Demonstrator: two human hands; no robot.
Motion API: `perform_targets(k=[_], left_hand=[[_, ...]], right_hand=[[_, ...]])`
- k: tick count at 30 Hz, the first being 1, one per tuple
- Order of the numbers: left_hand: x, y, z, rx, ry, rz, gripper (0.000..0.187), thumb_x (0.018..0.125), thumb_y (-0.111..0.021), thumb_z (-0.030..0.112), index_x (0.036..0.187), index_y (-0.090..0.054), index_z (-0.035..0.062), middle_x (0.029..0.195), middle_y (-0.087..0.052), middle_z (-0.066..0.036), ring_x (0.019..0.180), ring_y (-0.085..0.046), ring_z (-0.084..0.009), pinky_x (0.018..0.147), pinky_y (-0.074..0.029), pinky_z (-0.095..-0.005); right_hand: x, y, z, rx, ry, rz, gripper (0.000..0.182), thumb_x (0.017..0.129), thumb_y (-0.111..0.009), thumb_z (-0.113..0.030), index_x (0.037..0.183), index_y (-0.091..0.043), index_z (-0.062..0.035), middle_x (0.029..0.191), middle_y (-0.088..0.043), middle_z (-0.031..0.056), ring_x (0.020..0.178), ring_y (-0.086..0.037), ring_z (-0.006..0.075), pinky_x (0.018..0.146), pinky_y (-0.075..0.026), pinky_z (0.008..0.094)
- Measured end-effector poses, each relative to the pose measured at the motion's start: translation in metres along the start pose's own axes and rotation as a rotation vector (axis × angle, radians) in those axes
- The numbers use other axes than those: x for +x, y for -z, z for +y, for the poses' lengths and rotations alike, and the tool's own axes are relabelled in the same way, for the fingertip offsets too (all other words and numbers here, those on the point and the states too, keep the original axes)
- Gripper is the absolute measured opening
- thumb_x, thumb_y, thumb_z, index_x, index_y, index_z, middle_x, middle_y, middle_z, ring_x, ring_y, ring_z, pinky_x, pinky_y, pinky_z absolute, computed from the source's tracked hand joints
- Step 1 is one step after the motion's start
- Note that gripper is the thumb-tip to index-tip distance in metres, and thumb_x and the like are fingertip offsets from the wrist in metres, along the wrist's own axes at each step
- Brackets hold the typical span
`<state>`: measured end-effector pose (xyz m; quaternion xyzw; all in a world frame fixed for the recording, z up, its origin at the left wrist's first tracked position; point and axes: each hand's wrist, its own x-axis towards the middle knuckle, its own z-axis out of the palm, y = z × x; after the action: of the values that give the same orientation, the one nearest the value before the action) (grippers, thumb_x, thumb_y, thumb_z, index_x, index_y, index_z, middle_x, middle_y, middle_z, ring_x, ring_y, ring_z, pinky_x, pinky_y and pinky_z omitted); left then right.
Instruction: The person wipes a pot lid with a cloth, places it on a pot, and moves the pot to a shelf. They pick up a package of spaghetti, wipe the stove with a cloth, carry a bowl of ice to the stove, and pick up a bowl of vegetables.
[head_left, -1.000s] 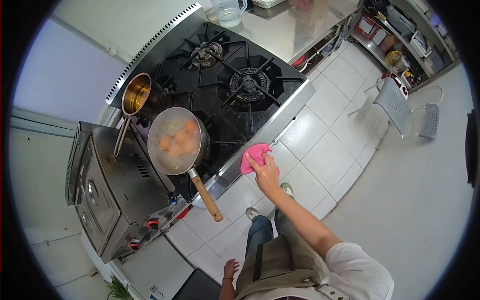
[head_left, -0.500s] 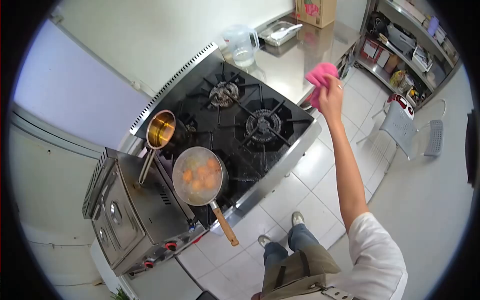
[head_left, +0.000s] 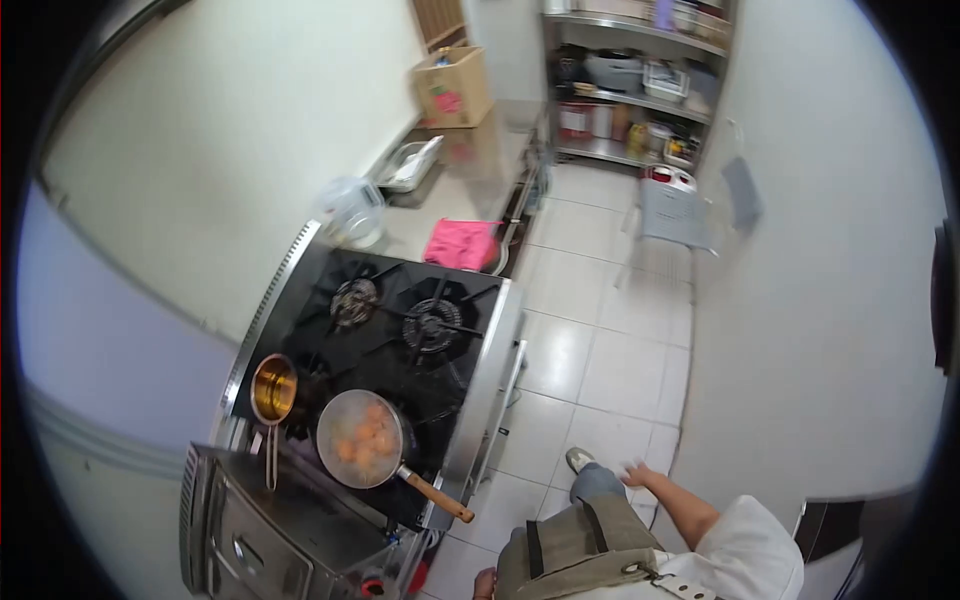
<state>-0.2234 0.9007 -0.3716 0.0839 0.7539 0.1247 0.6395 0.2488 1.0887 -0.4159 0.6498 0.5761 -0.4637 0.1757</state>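
My right hand [head_left: 636, 474] hangs low beside my leg, over the tiled floor, holding nothing; its fingers are apart and a little blurred. Only a small part of my left hand [head_left: 484, 583] shows at the bottom edge, left of my apron [head_left: 570, 545], its fingers hidden. On the counter, just past the stove, lies a pink cloth [head_left: 460, 243]. A pan [head_left: 361, 438] with a wooden handle sits on the front left burner, with orange-brown, egg-like pieces in cloudy liquid. Behind it stands a small pot [head_left: 274, 389] of golden liquid.
The black gas stove [head_left: 385, 330] has bare burners on its far side. A plastic jug [head_left: 352, 213], a metal tray [head_left: 408, 170] and a cardboard box [head_left: 452, 88] stand on the counter [head_left: 470, 185]. A grey chair [head_left: 672, 212] and metal shelves [head_left: 640, 95] are farther back.
The pink cloth has left my right hand and now lies on the counter. That hand has dropped to my side. My view has turned, and part of my left hand has appeared.
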Motion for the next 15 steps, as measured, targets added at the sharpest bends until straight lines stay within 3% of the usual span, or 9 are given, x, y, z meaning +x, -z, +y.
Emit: perform_targets(k=[2, 3, 6, 7, 8, 9, 12, 14, 15], left_hand=[[0.017, 0.039, 0.013, 0.069, -0.032, -0.035, 0.036, 0.085, -0.046, 0.029, 0.114, -0.05, 0.0082, 0.098, -0.058, -0.007, 0.085, -0.057, -0.018, 0.069, -0.046, -0.0325], [0.027, 0.054, 0.019, 0.09, -0.036, -0.066, 0.037, 0.084, -0.048, 0.03, 0.114, -0.05, 0.009, 0.099, -0.058, -0.006, 0.086, -0.057, -0.018, 0.069, -0.045, -0.0331], [0.031, 0.075, 0.042, 0.29, -0.066, -0.15, 0.034, 0.084, -0.05, 0.033, 0.108, -0.051, 0.0091, 0.097, -0.058, -0.005, 0.088, -0.056, -0.0178, 0.07, -0.045, -0.0331], [0.033, 0.08, 0.048, 0.371, -0.057, -0.19, 0.034, 0.084, -0.05, 0.034, 0.107, -0.052, 0.0091, 0.096, -0.058, -0.005, 0.087, -0.056, -0.0173, 0.07, -0.045, -0.033], [0.031, 0.078, 0.053, 0.393, -0.043, -0.221, 0.032, 0.084, -0.05, 0.032, 0.107, -0.052, 0.009, 0.095, -0.058, -0.005, 0.084, -0.055, -0.0169, 0.068, -0.045, -0.0315], [0.025, 0.08, 0.054, 0.417, -0.025, -0.245, 0.03, 0.085, -0.049, 0.03, 0.106, -0.053, 0.0089, 0.094, -0.057, -0.005, 0.081, -0.055, -0.0164, 0.067, -0.045, -0.03], [0.044, 0.08, 0.068, 0.639, 0.017, -0.385, 0.027, 0.085, -0.049, 0.025, 0.105, -0.055, 0.0074, 0.09, -0.057, -0.005, 0.075, -0.055, -0.0159, 0.064, -0.045, -0.0267], [0.04, 0.064, 0.077, 1.12, -0.223, -0.548, 0.031, 0.086, -0.048, 0.029, 0.108, -0.052, 0.009, 0.095, -0.058, -0.005, 0.08, -0.055, -0.0167, 0.063, -0.045, -0.0313], [0.029, 0.046, 0.083, 1.004, -0.045, -0.41, 0.03, 0.085, -0.05, 0.025, 0.108, -0.052, 0.0065, 0.092, -0.058, -0.007, 0.075, -0.055, -0.0179, 0.063, -0.046, -0.0312]], right_hand=[[-0.042, -0.141, 0.108, -0.115, -0.244, -0.265, 0.06, 0.087, -0.035, -0.049, 0.124, -0.047, -0.0042, 0.131, -0.041, 0.0159, 0.125, -0.033, 0.0323, 0.105, -0.024, 0.0408], [-0.134, -0.126, 0.089, -0.024, -0.315, -0.287, 0.055, 0.088, -0.035, -0.046, 0.119, -0.051, -0.0034, 0.128, -0.045, 0.016, 0.122, -0.037, 0.0318, 0.103, -0.027, 0.0403], [-0.238, -0.244, 0.139, 0.277, -0.523, -0.017, 0.048, 0.082, -0.043, -0.041, 0.105, -0.061, -0.0027, 0.112, -0.055, 0.0197, 0.105, -0.053, 0.0342, 0.09, -0.041, 0.0409], [-0.289, -0.234, 0.111, 0.511, -0.684, 0.095, 0.045, 0.082, -0.042, -0.038, 0.103, -0.061, -0.0026, 0.109, -0.056, 0.0213, 0.104, -0.053, 0.0341, 0.089, -0.042, 0.0407], [-0.298, -0.293, 0.125, 0.584, -0.753, 0.418, 0.039, 0.085, -0.043, -0.035, 0.086, -0.062, -0.0003, 0.076, -0.063, 0.0175, 0.064, -0.062, 0.0274, 0.056, -0.05, 0.0391], [-0.308, -0.328, 0.13, 0.783, -0.81, 0.441, 0.035, 0.086, -0.043, -0.032, 0.089, -0.06, -0.002, 0.071, -0.061, 0.0153, 0.055, -0.059, 0.024, 0.045, -0.047, 0.0365], [-0.344, -0.385, 0.05, 1.401, -0.871, 0.963, 0.034, 0.085, -0.045, -0.033, 0.093, -0.058, -0.003, 0.072, -0.06, 0.0101, 0.057, -0.058, 0.0179, 0.043, -0.044, 0.0329], [-0.346, -0.456, 0.0, 1.339, -0.848, 0.836, 0.033, 0.085, -0.047, -0.033, 0.094, -0.058, -0.0034, 0.075, -0.061, 0.0098, 0.06, -0.059, 0.0179, 0.045, -0.044, 0.0322], [-0.345, -0.482, -0.011, 1.209, -0.766, 0.676, 0.033, 0.084, -0.048, -0.033, 0.095, -0.058, -0.0037, 0.078, -0.061, 0.0095, 0.063, -0.059, 0.0179, 0.046, -0.045, 0.0314]])
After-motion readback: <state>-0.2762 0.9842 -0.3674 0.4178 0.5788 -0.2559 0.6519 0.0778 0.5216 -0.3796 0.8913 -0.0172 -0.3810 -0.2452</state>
